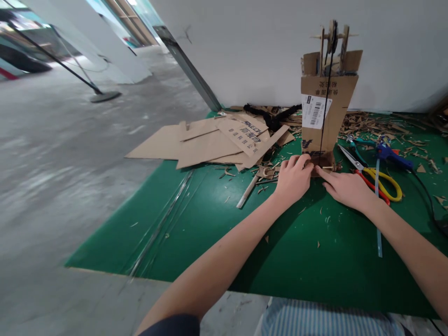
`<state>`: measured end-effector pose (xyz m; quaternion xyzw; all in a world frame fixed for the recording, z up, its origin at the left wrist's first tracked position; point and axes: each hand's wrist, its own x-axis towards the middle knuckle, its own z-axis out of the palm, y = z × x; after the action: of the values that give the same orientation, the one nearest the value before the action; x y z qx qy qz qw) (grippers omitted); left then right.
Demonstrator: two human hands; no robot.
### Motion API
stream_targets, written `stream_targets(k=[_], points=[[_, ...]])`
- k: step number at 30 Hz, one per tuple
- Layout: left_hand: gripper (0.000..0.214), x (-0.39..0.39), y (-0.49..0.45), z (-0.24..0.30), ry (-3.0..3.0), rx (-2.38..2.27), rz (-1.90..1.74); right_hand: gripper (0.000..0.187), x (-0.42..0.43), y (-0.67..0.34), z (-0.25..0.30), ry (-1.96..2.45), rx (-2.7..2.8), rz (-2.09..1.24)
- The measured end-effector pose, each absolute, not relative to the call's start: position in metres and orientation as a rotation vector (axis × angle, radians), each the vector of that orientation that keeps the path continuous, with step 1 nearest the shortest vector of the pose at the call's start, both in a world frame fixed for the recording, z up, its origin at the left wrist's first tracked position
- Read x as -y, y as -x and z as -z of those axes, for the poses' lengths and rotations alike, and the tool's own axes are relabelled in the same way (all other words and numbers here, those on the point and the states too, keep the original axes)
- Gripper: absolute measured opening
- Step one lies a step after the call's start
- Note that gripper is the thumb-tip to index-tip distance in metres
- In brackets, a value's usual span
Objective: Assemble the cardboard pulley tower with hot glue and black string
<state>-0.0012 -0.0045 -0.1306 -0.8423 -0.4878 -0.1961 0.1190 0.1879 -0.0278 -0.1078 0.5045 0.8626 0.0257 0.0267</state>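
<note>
Looks like fiddly low-down work on the cardboard tower (pixel 327 112) standing just past both hands, left hand (pixel 296 178) half-curled, right hand (pixel 351 190) loosely open and pointing in, can't tell if either grips anything, so next probably calls for steady, gentle pressure.

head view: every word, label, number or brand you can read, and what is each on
"快递面单 / 粘贴处", as best it reads: upside down near the top of the cardboard tower.
White label on the tower: barcodes visible; print too small to read.
Tower, lower front: dark print, partly hidden, unreadable.
Printed sheet in the cardboard pile: bold letters and Chinese characters, too blurred to quote surely.
</note>
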Motion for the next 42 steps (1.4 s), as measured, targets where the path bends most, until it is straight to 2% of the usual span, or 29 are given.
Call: stream_targets(k=[6,12,19,26,36,42], points=[[0.022,0.005,0.001,0.129,2.455,1.424,0.53,0.054,0.027,-0.191,0.112,-1.634,-2.716,0.109],[0.022,0.005,0.005,0.127,2.434,1.444,0.518,0.055,0.029,-0.193,0.12,-1.713,-2.93,0.112],[0.023,0.005,0.006,0.128,2.44,1.458,0.52,0.05,0.03,-0.189,0.123,-1.749,-2.828,-0.132],[0.022,0.005,0.004,0.129,2.443,1.441,0.572,0.053,0.03,-0.181,0.121,-1.671,-2.673,-0.202],[0.022,0.006,0.003,0.128,2.433,1.445,0.605,0.048,0.025,-0.183,0.12,-1.795,-2.75,0.141],[0.021,0.002,0.008,0.127,2.439,1.502,0.66,0.047,0.024,-0.19,0.126,-2.056,-2.917,-0.157]])
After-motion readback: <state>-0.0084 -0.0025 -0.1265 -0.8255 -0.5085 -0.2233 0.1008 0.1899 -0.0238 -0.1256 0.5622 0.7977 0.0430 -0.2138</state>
